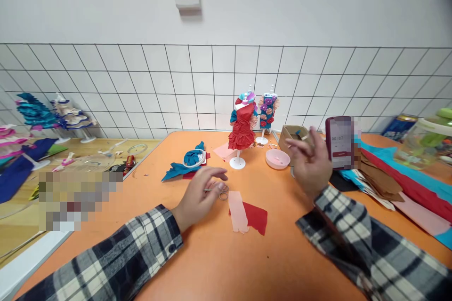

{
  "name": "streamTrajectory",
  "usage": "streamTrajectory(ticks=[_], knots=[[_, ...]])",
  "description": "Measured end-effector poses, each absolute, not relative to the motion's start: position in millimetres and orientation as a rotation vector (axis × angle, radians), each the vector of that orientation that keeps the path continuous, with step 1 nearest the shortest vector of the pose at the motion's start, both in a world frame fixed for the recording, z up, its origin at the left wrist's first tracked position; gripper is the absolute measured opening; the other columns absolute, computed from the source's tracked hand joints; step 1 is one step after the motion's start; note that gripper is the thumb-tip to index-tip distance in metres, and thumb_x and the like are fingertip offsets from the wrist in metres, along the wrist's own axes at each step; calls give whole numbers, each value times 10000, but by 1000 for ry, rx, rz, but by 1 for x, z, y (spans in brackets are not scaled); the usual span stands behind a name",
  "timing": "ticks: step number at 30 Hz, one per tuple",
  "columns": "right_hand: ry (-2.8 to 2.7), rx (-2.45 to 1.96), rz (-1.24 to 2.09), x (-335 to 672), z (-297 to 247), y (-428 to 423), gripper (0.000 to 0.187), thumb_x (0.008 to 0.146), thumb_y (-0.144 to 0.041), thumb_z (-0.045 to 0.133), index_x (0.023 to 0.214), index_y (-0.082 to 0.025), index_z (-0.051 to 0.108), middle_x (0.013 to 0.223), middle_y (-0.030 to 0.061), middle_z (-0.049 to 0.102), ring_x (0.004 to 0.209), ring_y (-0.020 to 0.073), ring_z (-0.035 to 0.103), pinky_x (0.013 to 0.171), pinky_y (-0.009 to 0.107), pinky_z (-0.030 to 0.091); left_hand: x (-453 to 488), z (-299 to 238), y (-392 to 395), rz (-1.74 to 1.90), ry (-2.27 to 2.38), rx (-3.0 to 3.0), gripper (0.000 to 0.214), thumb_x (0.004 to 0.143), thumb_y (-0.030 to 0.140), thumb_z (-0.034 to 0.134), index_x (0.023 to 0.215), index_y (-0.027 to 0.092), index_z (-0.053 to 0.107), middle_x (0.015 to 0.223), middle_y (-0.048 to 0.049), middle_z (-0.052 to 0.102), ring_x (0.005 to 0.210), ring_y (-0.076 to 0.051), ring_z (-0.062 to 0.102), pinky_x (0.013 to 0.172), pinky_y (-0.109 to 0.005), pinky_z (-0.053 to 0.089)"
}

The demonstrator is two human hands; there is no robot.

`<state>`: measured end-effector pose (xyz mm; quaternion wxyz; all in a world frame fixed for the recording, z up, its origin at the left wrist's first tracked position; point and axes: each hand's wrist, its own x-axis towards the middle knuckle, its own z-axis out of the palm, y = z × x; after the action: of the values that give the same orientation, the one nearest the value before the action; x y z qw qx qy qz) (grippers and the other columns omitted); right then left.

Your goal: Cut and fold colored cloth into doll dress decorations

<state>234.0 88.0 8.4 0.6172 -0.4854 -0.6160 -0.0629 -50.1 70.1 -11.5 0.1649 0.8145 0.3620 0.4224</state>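
Note:
My left hand [201, 196] is low over the orange table, its fingers curled around a small pair of scissors [223, 194] whose ring handles show by the thumb. Just to its right, a pink fabric strip [238, 211] lies across a red fabric piece [257, 217]. My right hand [312, 164] is raised with its fingers apart, and I see nothing held in it. It is nearest to a pink bowl [278, 159], a cardboard box [287, 138] and an upright phone [339, 143]. Beyond both hands stands a small dress form [242, 127] in a ruffled red dress.
A second dress form [268, 110] with flowers stands behind. Blue fabric [180, 170] and a white ring [194, 158] lie at left. Layered fabric strips [406, 183] and a clear container [420, 143] occupy the right side. More dressed forms [72, 115] stand far left.

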Motion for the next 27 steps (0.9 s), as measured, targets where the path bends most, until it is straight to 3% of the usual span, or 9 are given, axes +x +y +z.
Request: streamTrajectory(ticks=[3,8,11,14,16,19,23,27], knots=[[-1369,-1279,-319,287,16,126,612,888,-241,459,1462,-193,253,1075,79,704,963,213,666,838,377,518,-38,-10,60,895,899,2590,412,852,219,547,1258,235,471,1109,-62,625,1060,-228,532,920,-380,414],[-1638,-1483,-290,322,16,147,731,804,-194,518,1475,-192,231,1159,82,677,1136,285,575,920,467,474,-24,-8,48,611,1027,2713,523,810,261,569,1315,228,438,1048,-88,609,1014,-266,528,863,-416,426],[-1586,-1424,-367,315,15,143,646,820,-175,470,1443,-199,303,1133,76,686,1102,271,586,934,463,461,-26,-8,49,457,1056,2732,565,777,352,622,1306,235,464,1033,-97,600,974,-284,542,825,-425,438],[-1526,-1248,-369,294,5,127,693,826,-173,468,1467,-192,205,1159,91,664,1019,242,616,897,417,478,-30,-9,53,382,1031,2708,587,778,377,635,1319,240,454,1096,-100,601,1014,-289,543,855,-429,436],[-1634,-1091,-306,275,-8,109,758,822,-163,474,1483,-184,103,1144,106,665,1024,237,616,883,404,477,-32,-11,55,386,1014,2690,564,802,350,615,1328,249,440,1154,-93,597,1064,-281,534,889,-425,428],[-1986,-874,-93,243,-26,74,737,810,-122,455,1473,-218,148,1006,54,711,1018,227,617,917,423,448,-33,-13,56,418,997,2680,558,817,323,605,1341,260,422,1225,-79,586,1121,-269,516,928,-416,415],[-2476,-682,340,215,-32,39,778,753,-86,455,1467,-214,175,1044,50,698,933,203,613,856,374,458,-34,-12,56,438,1006,2690,582,786,352,646,1326,262,449,1224,-76,598,1123,-269,523,936,-408,414],[-2691,-795,435,215,-25,35,809,742,-124,514,1478,-211,190,1129,70,667,933,236,590,835,395,446,-36,-10,59,463,1089,2758,526,772,393,658,1263,265,522,1199,-82,609,1111,-269,540,938,-415,403]])
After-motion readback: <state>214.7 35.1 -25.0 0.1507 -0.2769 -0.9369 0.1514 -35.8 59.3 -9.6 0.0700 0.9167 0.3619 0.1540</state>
